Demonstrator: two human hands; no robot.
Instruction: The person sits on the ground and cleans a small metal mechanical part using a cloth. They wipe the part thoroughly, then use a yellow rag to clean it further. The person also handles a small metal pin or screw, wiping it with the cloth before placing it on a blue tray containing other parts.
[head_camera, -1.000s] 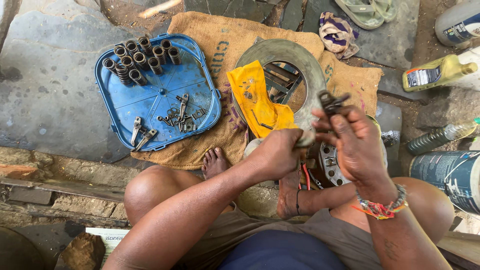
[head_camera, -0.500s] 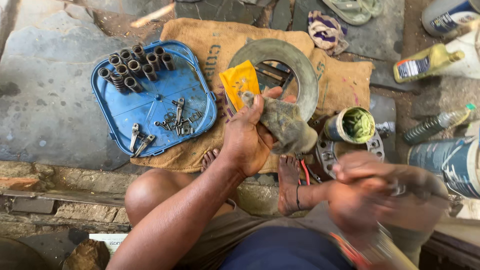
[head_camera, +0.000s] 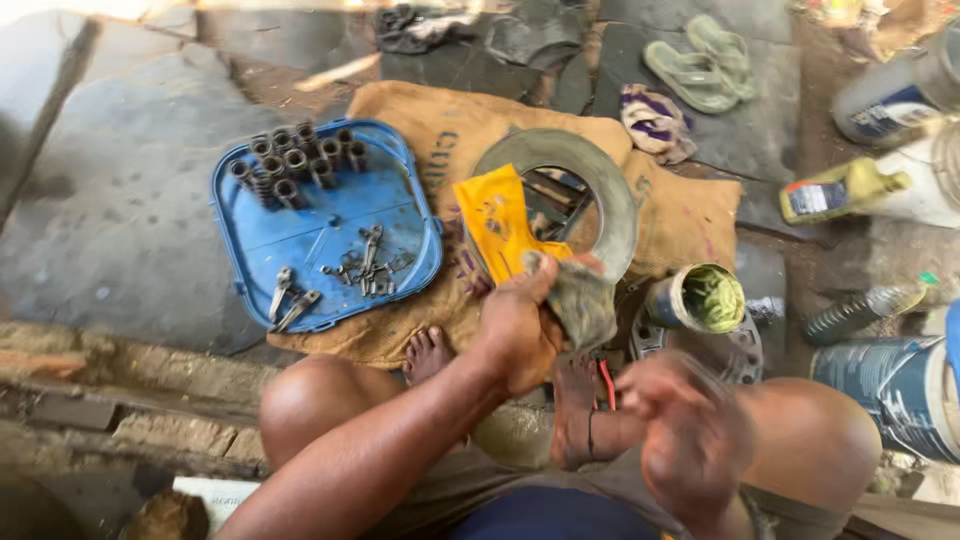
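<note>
1. The left hand (head_camera: 520, 325) is clenched around a grimy grey-green rag (head_camera: 582, 300), holding it over the near edge of the brown burlap sack (head_camera: 690, 215), just in front of the person's bare feet.
2. The right hand (head_camera: 685, 430) is blurred above the right knee; whether it grasps anything cannot be told.
3. A yellow cloth (head_camera: 497, 220) lies draped over the left rim of the flat grey metal ring (head_camera: 610, 180) on the sack, touching the rag's upper edge.
4. The blue square plastic tray (head_camera: 330, 235) sits just left of the ring, overlapping the sack's left edge; dark coil springs (head_camera: 295, 160) crowd its far rim and small metal parts (head_camera: 365, 265) lie near its middle.
5. Open stone paving lies left of the tray; the right side is crowded.
6. Half a second ago the right hand was lower right and equally blurred; it now sits nearer the middle, while the left hand has kept its grip on the rag.
7. An open round tin of green grease (head_camera: 705, 298) stands just right of the rag.
8. A yellow plastic bottle with a blue label (head_camera: 840, 192) lies at the right edge, above a blue-and-white pail (head_camera: 900, 385).
</note>
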